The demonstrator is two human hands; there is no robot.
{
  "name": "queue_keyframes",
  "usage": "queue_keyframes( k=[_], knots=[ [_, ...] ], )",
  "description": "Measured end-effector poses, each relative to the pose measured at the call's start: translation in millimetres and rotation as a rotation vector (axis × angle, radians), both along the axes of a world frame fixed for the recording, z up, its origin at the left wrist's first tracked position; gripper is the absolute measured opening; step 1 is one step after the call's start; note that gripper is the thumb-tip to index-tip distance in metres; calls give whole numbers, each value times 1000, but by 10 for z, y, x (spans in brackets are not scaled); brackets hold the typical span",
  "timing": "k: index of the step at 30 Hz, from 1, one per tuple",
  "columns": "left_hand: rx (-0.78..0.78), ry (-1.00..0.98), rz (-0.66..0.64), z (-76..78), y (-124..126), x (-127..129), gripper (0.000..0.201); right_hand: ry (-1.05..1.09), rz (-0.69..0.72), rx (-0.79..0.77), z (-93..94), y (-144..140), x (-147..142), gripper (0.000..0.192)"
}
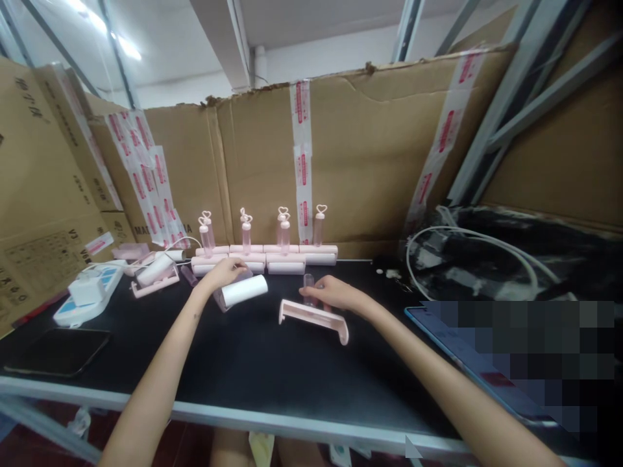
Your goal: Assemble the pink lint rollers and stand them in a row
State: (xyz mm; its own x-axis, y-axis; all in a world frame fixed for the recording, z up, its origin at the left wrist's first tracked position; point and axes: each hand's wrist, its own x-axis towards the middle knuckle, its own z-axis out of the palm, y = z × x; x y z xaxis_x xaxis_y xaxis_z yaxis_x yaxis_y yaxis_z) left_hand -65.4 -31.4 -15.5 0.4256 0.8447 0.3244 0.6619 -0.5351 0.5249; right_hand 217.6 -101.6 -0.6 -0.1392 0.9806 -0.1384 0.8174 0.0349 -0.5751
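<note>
My left hand point(230, 274) reaches over the near side of the row of pink units, its fingers bent down just behind a white roll point(244, 291). A translucent piece shows at the roll's left end; what these fingers grip is partly hidden. My right hand point(335, 293) pinches a small clear tube point(308, 281) held roughly upright. Just in front of that hand is a pale pink bracket point(314, 319) with bent ends, its open channel facing me; whether the fingers touch it is unclear.
Pink rollers point(286, 263) line the back, with clear heart-topped tubes point(318, 227) standing on them. At left are another roller with a pink bracket point(158, 283), a white power strip point(90, 295) and a dark phone point(58, 351). A blue-edged tablet point(457, 357) and cable loop point(413, 259) lie right.
</note>
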Motion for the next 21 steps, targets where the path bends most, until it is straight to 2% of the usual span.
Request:
queue_keyframes(
  k=[4,6,9,11,12,14,17,19,21],
  knots=[
    [-151,-2,-97,-81,-36,46,31,-23,8,2,-33,3,-14,44],
    [-155,-22,-84,-71,-54,63,38,-40,12,6,-58,12,-22,45],
    [-53,-72,8,71,-165,118,43,-86,-3,19,-95,36,-19,46],
    [38,-32,46,195,-358,227,43,-121,-28,33,-110,57,-1,46],
    [84,59,44,242,-491,308,44,-136,-41,39,-114,69,14,45],
    [58,264,41,277,-796,505,49,-156,-58,51,-116,94,51,44],
    [41,471,42,232,-1182,754,57,-171,-66,63,-116,133,109,43],
    [20,564,-13,235,-1297,798,61,-175,-69,69,-121,156,139,43],
    [-13,582,-66,312,-1292,727,60,-172,-71,72,-131,174,156,42]
  ],
)
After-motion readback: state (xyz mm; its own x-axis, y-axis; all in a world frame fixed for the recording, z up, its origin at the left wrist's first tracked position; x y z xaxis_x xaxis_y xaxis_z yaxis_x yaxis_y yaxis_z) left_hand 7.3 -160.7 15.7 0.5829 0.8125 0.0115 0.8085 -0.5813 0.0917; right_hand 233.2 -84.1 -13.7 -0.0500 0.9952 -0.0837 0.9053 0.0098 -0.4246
